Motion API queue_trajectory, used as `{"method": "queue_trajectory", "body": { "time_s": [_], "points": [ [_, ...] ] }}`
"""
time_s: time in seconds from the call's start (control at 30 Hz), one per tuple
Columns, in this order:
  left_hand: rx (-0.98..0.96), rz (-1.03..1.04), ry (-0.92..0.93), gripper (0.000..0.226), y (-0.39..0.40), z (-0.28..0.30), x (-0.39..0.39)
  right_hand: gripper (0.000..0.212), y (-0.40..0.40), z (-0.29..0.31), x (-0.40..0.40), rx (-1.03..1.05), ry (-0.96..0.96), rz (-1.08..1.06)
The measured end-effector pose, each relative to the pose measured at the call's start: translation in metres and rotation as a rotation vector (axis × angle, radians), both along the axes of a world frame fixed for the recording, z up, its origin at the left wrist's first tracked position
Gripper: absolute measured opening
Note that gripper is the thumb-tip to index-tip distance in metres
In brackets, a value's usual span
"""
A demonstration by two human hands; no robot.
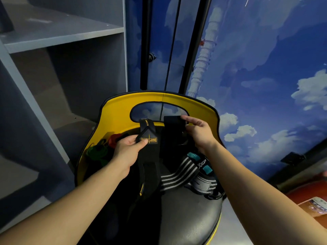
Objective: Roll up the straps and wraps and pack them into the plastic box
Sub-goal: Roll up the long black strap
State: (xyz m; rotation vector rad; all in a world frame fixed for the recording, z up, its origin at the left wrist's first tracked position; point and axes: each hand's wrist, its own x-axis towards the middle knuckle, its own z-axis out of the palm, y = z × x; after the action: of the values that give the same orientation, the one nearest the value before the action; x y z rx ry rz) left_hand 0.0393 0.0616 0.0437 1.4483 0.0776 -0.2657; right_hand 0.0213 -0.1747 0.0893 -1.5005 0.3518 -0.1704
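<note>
Two bare forearms were seen entering from the lower corners of the frame, one from the lower left and one from the lower right. No sleeves were shown on either arm up to the frame edges, and neither wrist was covered by a watch, band or glove. The left hand [126,150] and the right hand [198,130] were seen uncovered near the middle of the frame. The fingers [190,119] were left bare, with short nails visible.
</note>
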Motion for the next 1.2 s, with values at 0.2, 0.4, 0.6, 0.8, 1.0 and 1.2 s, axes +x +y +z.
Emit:
{"method": "queue_trajectory", "body": {
  "time_s": [0.2,0.4,0.6,0.8,1.0,1.2],
  "points": [
    [0.15,0.153,0.003,0.046,0.007,-0.01,0.006,0.036,0.002,-0.028,-0.005,-0.042,0.024,0.015],
    [0.362,0.107,-0.097,0.031,0.002,-0.01,0.004,0.033,0.003,-0.01,-0.004,0.083,-0.055,-0.073],
    [0.29,0.014,-0.035,0.024,-0.012,-0.006,0.008,0.035,0.003,0.006,-0.005,0.09,-0.112,-0.073],
    [0.225,-0.102,-0.005,0.042,-0.017,0.002,0.015,0.036,0.0,0.003,-0.008,0.113,-0.11,-0.044],
    [0.248,-0.084,0.11,0.045,-0.032,0.007,0.017,0.036,0.008,-0.002,-0.007,0.124,-0.103,-0.004],
    [0.27,-0.03,0.127,0.034,-0.035,0.004,0.021,0.036,0.006,-0.005,-0.005,0.152,-0.098,-0.01]
  ]
}}
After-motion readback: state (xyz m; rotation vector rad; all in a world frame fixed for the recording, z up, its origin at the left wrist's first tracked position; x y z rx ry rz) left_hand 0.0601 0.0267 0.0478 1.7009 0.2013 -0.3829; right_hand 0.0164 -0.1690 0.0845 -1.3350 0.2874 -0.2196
